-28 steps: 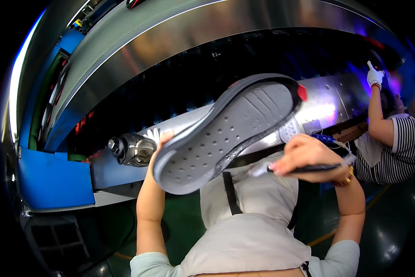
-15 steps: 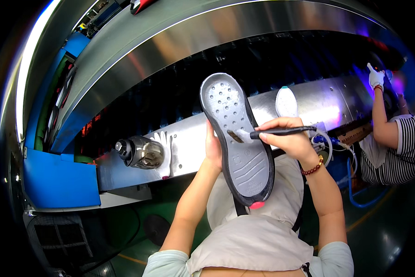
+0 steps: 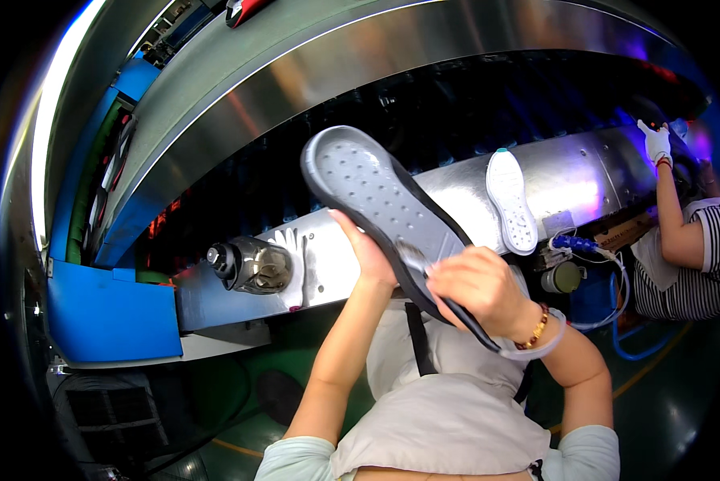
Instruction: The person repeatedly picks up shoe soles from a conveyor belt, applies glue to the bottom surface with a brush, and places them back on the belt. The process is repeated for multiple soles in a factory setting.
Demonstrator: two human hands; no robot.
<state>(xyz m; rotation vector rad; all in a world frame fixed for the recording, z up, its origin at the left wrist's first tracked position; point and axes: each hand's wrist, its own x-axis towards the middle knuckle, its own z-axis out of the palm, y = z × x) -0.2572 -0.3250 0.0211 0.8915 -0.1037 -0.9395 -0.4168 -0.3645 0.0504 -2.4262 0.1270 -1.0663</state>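
My left hand [image 3: 366,255] grips the near-left edge of a grey shoe sole [image 3: 368,180] with a black rim and a dimpled inner face. The sole is tilted, its dimpled end pointing up and left. My right hand [image 3: 482,290] closes around a brush [image 3: 473,327] with a black handle and a clear tube trailing from its end. The bristles lie against the middle of the sole's inner face. My right hand and wrist hide the sole's lower end. Beyond my right hand, a white sole [image 3: 512,204] with a teal tip lies on the metal ledge [image 3: 452,184].
On the ledge at left, a dark clear bottle [image 3: 260,266] lies beside a white glove [image 3: 294,268]. A steel-fronted machine [image 3: 336,72] spans the back. At right stand a round tin [image 3: 566,277], hoses [image 3: 616,297] and a co-worker with a gloved hand [image 3: 656,143].
The sole has turned, its dimpled end swinging left. My right hand has moved down and left, twisting the brush so its handle now points down and right. More of the white sole shows.
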